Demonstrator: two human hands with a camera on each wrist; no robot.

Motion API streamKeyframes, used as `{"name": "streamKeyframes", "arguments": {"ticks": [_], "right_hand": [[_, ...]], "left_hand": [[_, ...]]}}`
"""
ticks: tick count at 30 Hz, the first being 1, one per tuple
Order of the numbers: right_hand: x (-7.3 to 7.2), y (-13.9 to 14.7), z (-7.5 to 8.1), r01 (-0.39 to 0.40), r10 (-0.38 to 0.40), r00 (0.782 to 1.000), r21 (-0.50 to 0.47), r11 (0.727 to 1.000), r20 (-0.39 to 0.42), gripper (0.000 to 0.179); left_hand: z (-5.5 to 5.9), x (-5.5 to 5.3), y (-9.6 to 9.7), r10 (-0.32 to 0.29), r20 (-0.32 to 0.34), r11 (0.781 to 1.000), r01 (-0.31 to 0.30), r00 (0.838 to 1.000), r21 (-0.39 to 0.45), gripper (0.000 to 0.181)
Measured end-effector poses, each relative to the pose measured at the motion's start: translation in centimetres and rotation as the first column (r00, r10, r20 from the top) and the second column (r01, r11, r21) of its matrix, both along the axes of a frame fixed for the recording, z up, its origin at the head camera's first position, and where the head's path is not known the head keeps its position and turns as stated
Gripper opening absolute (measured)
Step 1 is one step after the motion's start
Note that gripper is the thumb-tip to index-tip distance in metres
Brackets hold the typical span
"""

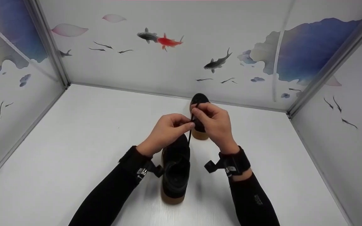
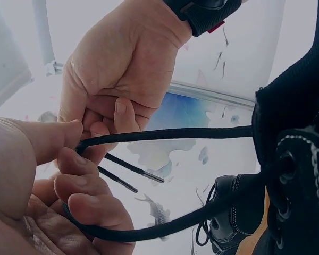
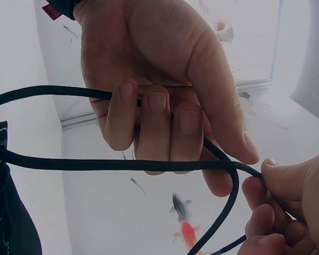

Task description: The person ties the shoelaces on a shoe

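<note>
A black low shoe [image 1: 175, 175] with a tan sole stands upright, toe pointing away. Its black shoelace [image 1: 190, 138] rises from the shoe to both hands. Above the toe, my left hand [image 1: 168, 130] pinches the shoelace between thumb and forefinger. My right hand [image 1: 214, 124], a little higher and to the right, pinches it as well. In the left wrist view, one strand [image 2: 170, 133] runs straight to the fingers and another curves under them; two metal-tipped ends hang beside them. In the right wrist view, strands [image 3: 106, 165] cross between the hands. Fingers partly hide where the strands meet.
A second black shoe [image 1: 200, 98] with a tan sole stands farther back, near the rear wall, partly behind my right hand. The white table [image 1: 90, 141] is bounded by printed panels with fish and blue leaves [image 1: 313, 47].
</note>
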State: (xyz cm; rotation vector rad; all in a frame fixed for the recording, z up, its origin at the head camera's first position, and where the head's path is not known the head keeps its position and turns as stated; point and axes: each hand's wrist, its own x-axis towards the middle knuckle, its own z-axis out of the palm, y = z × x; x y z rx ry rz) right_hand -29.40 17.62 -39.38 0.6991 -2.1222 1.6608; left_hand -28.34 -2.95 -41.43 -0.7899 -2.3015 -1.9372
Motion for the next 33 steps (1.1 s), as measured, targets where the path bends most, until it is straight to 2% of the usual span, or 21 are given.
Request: {"name": "streamKeyframes", "arguments": {"ticks": [11,17,23,28,33], "right_hand": [[0.0,-0.1,-0.1,-0.003,0.003,1.0,0.008,1.0,-0.009,0.011],[-0.3,0.1,-0.2,0.006,-0.006,1.0,0.008,1.0,-0.006,0.012],[-0.5,0.6,-0.4,0.01,-0.011,0.999,0.015,1.0,0.045,0.018],[-0.9,1.3,-0.3,-0.016,0.006,0.996,0.107,0.994,0.087,0.022],[-0.9,2.4,0.1,-0.093,0.066,0.991,0.244,0.965,0.117,0.02]], "left_hand": [[0.1,0.0,0.3,-0.014,-0.015,1.0,0.015,1.0,0.015,0.015],[0.2,0.0,0.2,0.001,-0.027,1.0,-0.001,1.0,0.012,0.015],[0.3,0.1,0.0,0.02,0.017,0.999,-0.02,1.0,0.037,0.015],[0.2,-0.1,-0.2,0.039,0.068,0.996,-0.044,0.997,0.074,0.016],[0.0,-0.4,-0.5,0.048,0.107,0.993,-0.059,0.993,0.102,0.018]]}}
